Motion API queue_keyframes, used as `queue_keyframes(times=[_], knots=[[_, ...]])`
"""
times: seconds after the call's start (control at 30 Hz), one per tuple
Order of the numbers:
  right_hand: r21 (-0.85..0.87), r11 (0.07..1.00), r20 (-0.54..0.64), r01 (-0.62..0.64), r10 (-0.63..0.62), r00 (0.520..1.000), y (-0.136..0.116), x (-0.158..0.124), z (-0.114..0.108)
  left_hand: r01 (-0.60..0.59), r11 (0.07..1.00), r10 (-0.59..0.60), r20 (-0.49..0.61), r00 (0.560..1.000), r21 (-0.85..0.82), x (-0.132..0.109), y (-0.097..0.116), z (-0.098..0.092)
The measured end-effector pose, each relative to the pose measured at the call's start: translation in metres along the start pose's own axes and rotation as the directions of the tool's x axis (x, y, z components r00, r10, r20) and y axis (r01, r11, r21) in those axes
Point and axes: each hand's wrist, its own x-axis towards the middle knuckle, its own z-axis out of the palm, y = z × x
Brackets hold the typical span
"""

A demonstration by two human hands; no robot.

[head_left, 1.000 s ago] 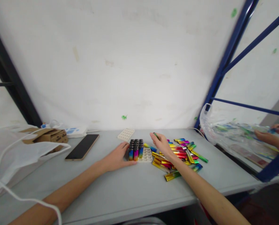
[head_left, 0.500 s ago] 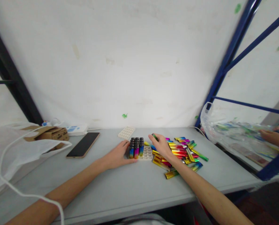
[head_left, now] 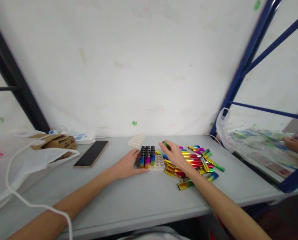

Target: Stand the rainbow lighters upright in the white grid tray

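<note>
A white slotted tray point(head_left: 159, 164) lies on the grey table point(head_left: 138, 200); its left part holds several upright rainbow-coloured lighters point(head_left: 146, 157). My left hand point(head_left: 126, 165) rests on the table against the tray's left side, fingers curled round it. Just right of the tray, my right hand point(head_left: 173, 154) is closed on a green lighter point(head_left: 166, 144), held above the tray's empty slots. A loose pile of shiny lighters point(head_left: 196, 161) lies under and right of that hand.
A second, empty white tray point(head_left: 136, 141) sits behind. A phone point(head_left: 91, 153), a cardboard box point(head_left: 54, 143), a power strip point(head_left: 84, 136) and a white bag point(head_left: 21, 166) lie at the left. At the right, behind a blue frame point(head_left: 241, 70), another person's hands point(head_left: 297, 144) work beside a plastic bag point(head_left: 251, 141).
My right hand has dropped slightly and shifted toward the tray with the green lighter. My left hand has stayed against the tray. The view has shifted a little.
</note>
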Motion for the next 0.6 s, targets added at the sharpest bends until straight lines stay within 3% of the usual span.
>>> queue_keyframes(times=[0.1, 0.27, 0.43, 0.6], knots=[[-0.016, 0.999, 0.097, 0.029, -0.027, 0.995, -0.006, -0.003, -0.010, 0.009, 1.000, -0.009, 0.007, 1.000, -0.006, 0.000, 0.000, 0.000], [-0.129, 0.960, 0.158, 0.250, -0.229, 0.960, -0.011, -0.007, -0.020, -0.015, 1.000, 0.015, 0.002, 1.000, -0.011, 0.000, -0.003, 0.002], [-0.191, 0.961, 0.278, 0.200, -0.142, 0.950, -0.005, -0.006, -0.020, -0.033, 0.999, 0.033, 0.001, 0.999, -0.010, 0.001, -0.005, 0.003], [-0.160, 0.949, 0.390, 0.271, -0.191, 0.901, -0.002, -0.008, -0.014, -0.026, 1.000, 0.026, 0.014, 1.000, -0.005, 0.001, -0.005, 0.004]])
